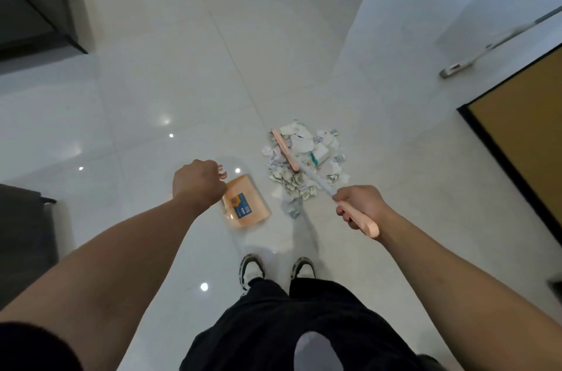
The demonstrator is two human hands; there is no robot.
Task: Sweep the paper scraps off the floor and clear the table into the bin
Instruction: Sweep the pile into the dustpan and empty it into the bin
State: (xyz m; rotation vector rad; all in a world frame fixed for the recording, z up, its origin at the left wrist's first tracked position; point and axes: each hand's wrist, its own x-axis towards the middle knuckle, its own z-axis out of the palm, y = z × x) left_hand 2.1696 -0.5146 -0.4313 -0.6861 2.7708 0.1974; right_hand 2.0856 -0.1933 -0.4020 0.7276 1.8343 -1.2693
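Right hand (360, 206) fingers clamp the broom (307, 171) handle — head amid paper scraps (304, 157).

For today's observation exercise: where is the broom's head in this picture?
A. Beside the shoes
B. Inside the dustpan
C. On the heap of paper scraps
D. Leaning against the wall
C: the broom's head lies on the heap of paper scraps, its handle gripped by the right hand.

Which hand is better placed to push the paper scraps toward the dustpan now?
The right hand. It grips the broom, whose head already lies on the paper scraps. The left hand holds the dustpan beside the pile.
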